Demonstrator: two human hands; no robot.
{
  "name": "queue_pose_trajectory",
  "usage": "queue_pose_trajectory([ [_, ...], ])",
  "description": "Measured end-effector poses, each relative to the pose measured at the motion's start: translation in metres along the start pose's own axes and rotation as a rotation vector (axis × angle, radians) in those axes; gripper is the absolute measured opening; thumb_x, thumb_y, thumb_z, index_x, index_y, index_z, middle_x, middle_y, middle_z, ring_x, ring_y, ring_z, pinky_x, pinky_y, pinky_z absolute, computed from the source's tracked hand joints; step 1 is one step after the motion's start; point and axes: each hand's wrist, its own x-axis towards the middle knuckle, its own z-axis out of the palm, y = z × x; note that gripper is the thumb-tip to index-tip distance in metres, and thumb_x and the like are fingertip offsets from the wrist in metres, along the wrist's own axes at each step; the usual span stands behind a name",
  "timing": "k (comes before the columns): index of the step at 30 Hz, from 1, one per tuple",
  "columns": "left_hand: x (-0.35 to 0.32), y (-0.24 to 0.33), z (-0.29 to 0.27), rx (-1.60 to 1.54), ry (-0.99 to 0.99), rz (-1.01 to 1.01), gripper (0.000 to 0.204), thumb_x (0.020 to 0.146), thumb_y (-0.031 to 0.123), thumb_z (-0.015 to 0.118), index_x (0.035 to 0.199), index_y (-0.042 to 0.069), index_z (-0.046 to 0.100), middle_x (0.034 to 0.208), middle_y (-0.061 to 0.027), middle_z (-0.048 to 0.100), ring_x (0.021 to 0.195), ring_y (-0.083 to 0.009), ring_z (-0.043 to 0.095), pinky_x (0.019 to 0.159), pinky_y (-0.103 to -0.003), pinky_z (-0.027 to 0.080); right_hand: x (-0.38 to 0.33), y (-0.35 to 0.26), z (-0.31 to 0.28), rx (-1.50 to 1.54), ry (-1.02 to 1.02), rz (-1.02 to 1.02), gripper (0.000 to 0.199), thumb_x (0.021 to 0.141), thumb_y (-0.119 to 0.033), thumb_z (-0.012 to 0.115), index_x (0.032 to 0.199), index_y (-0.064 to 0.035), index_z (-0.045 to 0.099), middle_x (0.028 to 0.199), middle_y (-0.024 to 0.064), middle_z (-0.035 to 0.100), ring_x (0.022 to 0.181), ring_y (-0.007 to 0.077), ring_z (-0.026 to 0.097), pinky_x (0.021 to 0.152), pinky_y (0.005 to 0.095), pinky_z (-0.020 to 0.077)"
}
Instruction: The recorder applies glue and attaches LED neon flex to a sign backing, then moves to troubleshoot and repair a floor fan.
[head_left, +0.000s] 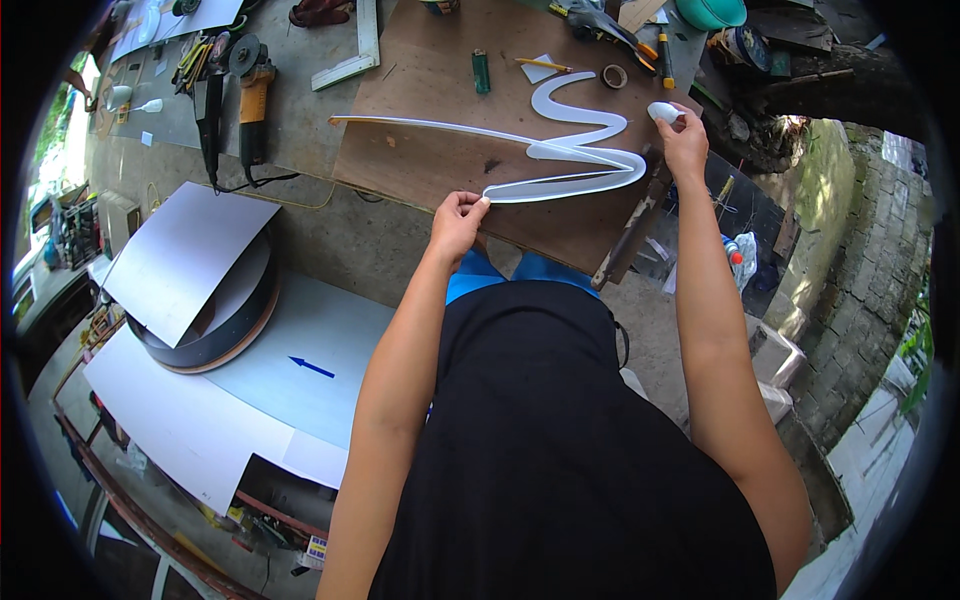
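A white zigzag-shaped cut-out [578, 122] lies on the brown board [420, 85] of the workbench. Along its lower loop a thin white strip [430, 127] follows the edge, bends back at the right and stretches far to the left. Thumb and fingers of my left hand [457, 226] pinch the loop's near-left end by the board's front edge. Off to the right, my right hand [685, 140] has its fingers closed round a small white rounded object [661, 112], whose kind I cannot make out.
Beyond the cut-out lie a green lighter [482, 72], a pencil [543, 65], a tape roll [613, 76] and a yellow-black cutter [666, 58]. An angle grinder [252, 95] rests at left. White sheets [185, 262] and a dark round form [230, 318] occupy the lower left.
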Motion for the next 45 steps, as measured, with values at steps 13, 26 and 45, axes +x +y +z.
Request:
queue_pose_trajectory([
  [13,0.003,-0.004,-0.001,-0.015,-0.007,0.007,0.030,0.092,0.024,0.066,0.111,0.002,0.058,0.098,-0.0062,0.067,0.087,-0.0103,0.058,0.077,-0.024,0.046,-0.071,-0.093,-0.066,0.196,-0.481,-0.415,0.032,0.083,-0.009,0.066,0.114,-0.0046,0.060,0.105,0.0119,0.064,0.094,0.0288,0.064,0.083,0.0378,0.0501],
  [26,0.004,-0.005,-0.002,-0.015,-0.023,0.022,0.029,0.093,0.023,0.065,0.111,0.001,0.058,0.099,-0.0069,0.067,0.090,-0.0114,0.059,0.078,-0.026,0.046,-0.095,-0.092,-0.033,-0.370,-0.589,-0.858,0.029,0.080,-0.007,0.064,0.109,-0.0086,0.064,0.099,0.0077,0.061,0.100,0.0257,0.058,0.087,0.0386,0.0437],
  [45,0.006,-0.009,-0.001,-0.036,0.023,0.049,0.031,0.089,0.022,0.069,0.108,-0.001,0.060,0.093,-0.0084,0.065,0.086,-0.0142,0.059,0.077,-0.029,0.047,-0.099,-0.102,-0.016,-0.347,-0.585,-0.939,0.030,0.077,-0.006,0.066,0.107,-0.0057,0.065,0.097,0.0082,0.060,0.095,0.0249,0.057,0.081,0.0377,0.0423],
])
